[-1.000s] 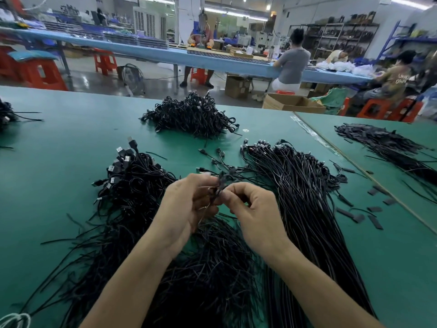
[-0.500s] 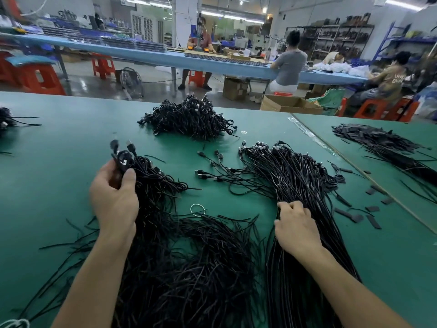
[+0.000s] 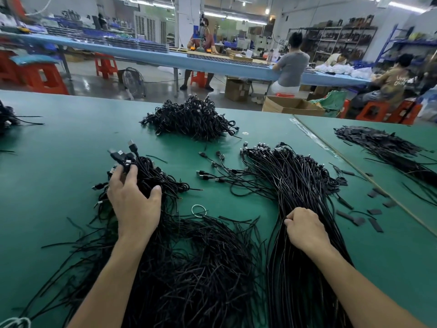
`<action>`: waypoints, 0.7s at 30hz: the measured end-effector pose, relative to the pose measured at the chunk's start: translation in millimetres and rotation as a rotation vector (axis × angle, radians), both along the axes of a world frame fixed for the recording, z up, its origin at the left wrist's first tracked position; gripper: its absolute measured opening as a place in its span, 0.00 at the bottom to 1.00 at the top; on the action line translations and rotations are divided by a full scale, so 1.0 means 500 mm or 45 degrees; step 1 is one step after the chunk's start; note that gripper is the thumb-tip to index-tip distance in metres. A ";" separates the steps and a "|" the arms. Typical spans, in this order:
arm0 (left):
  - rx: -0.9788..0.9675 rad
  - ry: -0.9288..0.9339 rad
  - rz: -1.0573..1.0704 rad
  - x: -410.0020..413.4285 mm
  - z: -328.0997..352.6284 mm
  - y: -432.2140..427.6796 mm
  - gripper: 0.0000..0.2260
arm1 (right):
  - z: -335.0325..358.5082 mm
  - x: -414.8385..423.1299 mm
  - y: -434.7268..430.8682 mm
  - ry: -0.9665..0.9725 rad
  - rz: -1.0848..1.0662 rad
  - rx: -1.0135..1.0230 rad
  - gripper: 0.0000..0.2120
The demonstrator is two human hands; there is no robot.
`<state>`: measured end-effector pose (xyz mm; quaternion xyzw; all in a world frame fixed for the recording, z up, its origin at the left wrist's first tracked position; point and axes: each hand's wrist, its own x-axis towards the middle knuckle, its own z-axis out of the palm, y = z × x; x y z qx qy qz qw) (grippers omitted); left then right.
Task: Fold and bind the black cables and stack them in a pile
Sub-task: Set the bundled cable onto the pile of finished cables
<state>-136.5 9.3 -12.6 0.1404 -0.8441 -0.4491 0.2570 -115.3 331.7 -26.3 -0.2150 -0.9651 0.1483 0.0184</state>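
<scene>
Green matting covers the bench (image 3: 59, 162), and the black cables (image 3: 290, 176) lie on it in separate heaps. The left hand (image 3: 134, 204) has its fingers curled over the top of the near-left heap (image 3: 153, 178), gripping a cluster of plug ends. The right hand (image 3: 305, 230) sits on the long bundle (image 3: 288, 292) at the right, fingers curled in and pinching a strand or a few; the number is too fine to tell.

Likely troubles: the strands in the long bundle lie packed and crossing, so a pull on one could drag its neighbours out and fan the bundle across the bench. Plugs in the left heap stick out at odd angles and could snag on loops as a cable is lifted. A loose fold may spring open before it is tied.

Between the forearms spreads a tangle of thin strands (image 3: 208, 261), possibly ties, which could catch on anything drawn over it. A small pale ring (image 3: 198, 210) lies just beyond that tangle. Stray cables (image 3: 220, 176) sprawl between the two heaps, in the path toward the bound pile (image 3: 191, 119) at the back of the bench. Flat black strips (image 3: 376, 223) are scattered to the right, near the seam with a second bench (image 3: 354, 233). Other workers sit at a blue table (image 3: 153, 53) beyond.
</scene>
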 end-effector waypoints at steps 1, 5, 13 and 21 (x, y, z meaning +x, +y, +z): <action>0.008 0.032 0.009 0.001 0.001 0.001 0.29 | 0.003 -0.004 -0.001 -0.007 0.007 -0.017 0.10; -0.026 0.000 0.100 -0.005 -0.006 -0.016 0.28 | 0.035 -0.013 -0.021 0.146 0.076 -0.241 0.05; 0.182 0.280 -0.089 0.006 0.003 0.013 0.11 | 0.112 0.014 -0.133 0.319 0.311 -0.657 0.16; -0.112 0.118 -1.172 0.036 0.010 0.071 0.20 | 0.175 0.096 -0.269 0.212 1.141 -0.585 0.12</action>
